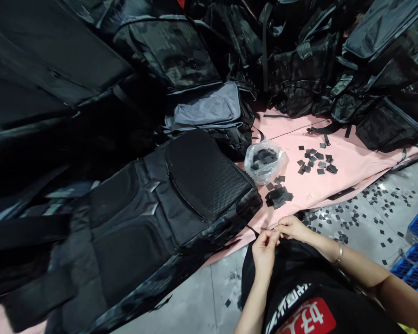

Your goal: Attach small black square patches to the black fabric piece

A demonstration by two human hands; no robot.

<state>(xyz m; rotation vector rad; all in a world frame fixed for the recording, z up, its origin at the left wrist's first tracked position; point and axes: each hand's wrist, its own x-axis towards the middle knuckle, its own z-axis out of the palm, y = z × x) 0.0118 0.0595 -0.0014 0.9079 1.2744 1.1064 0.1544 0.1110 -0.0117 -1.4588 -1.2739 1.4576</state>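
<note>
My left hand and my right hand meet fingertip to fingertip in front of my body, both closed in a pinch. What they pinch is hidden or too small to name. A thin black strap end runs from the bag's edge toward my left hand; whether it reaches the fingers I cannot tell. To their left lies a large black backpack, its padded mesh back facing up. Just beyond my hands is a pile of small black squares. Behind it, a clear plastic bag holds more such squares.
Pink cloth covers the work surface. More black squares lie on it, and others are scattered over the grey floor. Dark camouflage backpacks are heaped along the back. A blue plastic crate stands at the right.
</note>
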